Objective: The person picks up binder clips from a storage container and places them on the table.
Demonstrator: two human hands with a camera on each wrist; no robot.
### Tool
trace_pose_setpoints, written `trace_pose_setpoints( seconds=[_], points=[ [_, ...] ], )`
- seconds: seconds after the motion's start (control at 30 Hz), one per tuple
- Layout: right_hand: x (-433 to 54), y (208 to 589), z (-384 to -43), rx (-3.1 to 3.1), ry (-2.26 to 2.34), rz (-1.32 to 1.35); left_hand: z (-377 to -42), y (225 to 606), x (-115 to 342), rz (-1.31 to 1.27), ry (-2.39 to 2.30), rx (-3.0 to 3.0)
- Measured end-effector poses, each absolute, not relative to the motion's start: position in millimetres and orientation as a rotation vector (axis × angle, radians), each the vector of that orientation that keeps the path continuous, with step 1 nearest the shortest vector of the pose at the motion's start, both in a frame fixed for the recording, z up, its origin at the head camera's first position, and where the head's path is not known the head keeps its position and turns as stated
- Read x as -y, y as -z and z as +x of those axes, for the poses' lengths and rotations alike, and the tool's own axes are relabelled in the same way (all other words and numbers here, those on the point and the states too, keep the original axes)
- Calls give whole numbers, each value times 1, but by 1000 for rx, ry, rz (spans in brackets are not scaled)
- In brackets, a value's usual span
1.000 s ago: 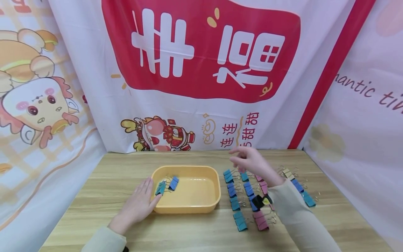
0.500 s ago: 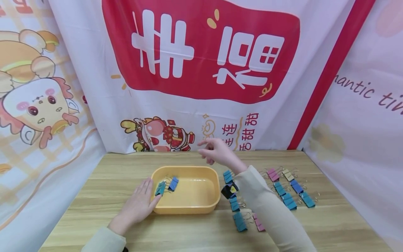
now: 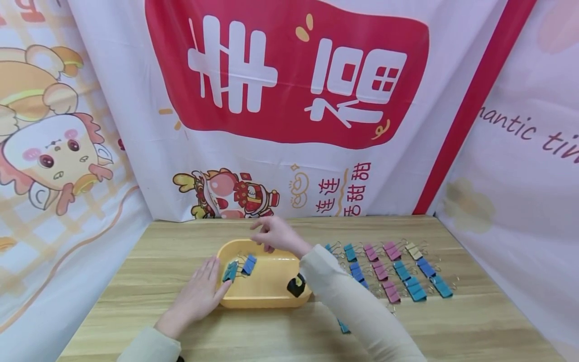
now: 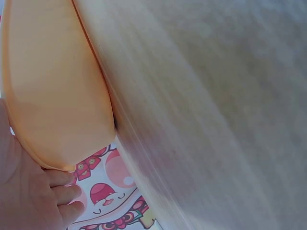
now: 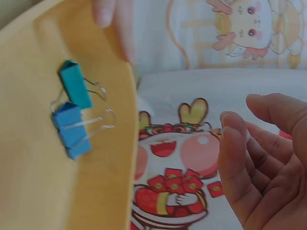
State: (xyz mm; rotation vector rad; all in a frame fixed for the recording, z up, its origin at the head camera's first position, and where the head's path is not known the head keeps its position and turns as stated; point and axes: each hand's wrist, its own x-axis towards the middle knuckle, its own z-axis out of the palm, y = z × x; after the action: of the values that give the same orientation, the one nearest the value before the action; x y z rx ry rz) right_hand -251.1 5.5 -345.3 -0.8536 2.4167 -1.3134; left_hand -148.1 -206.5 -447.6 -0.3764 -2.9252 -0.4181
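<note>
A yellow plastic tray (image 3: 267, 302) stands on the wooden table. Inside, at its left end, lie a teal binder clip (image 3: 230, 271) and a blue binder clip (image 3: 249, 264), side by side. My left hand (image 3: 199, 291) rests against the tray's left end, fingers extended along the rim; the left wrist view shows the fingers (image 4: 64, 194) at the tray's edge. Over the tray's far rim hovers my right hand (image 3: 278, 236). Its fingers are loosely bent, and the right wrist view shows a gap between thumb and forefinger with nothing held there.
Right of the tray, binder clips lie in slanting rows, among them a pink clip (image 3: 391, 291), a large teal clip (image 3: 416, 289) and a yellow clip (image 3: 413, 250). My right sleeve (image 3: 357, 306) hides several clips. A printed cloth (image 3: 393, 181) hangs behind the table.
My right hand has moved left, from above the clips on the right to the tray's far rim. My left hand and the two clips in the tray have stayed put.
</note>
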Motion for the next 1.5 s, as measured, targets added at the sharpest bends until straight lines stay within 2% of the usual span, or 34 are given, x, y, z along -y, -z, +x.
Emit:
trace_pose_setpoints(
  seconds=[0.73,1.5],
  points=[
    [37,409,-235,-2313,1281,-701,-148,448,208,-374,424,2939],
    [46,428,-232,-2269,1298,-603,-149,448,207,-391,415,2914]
  ],
)
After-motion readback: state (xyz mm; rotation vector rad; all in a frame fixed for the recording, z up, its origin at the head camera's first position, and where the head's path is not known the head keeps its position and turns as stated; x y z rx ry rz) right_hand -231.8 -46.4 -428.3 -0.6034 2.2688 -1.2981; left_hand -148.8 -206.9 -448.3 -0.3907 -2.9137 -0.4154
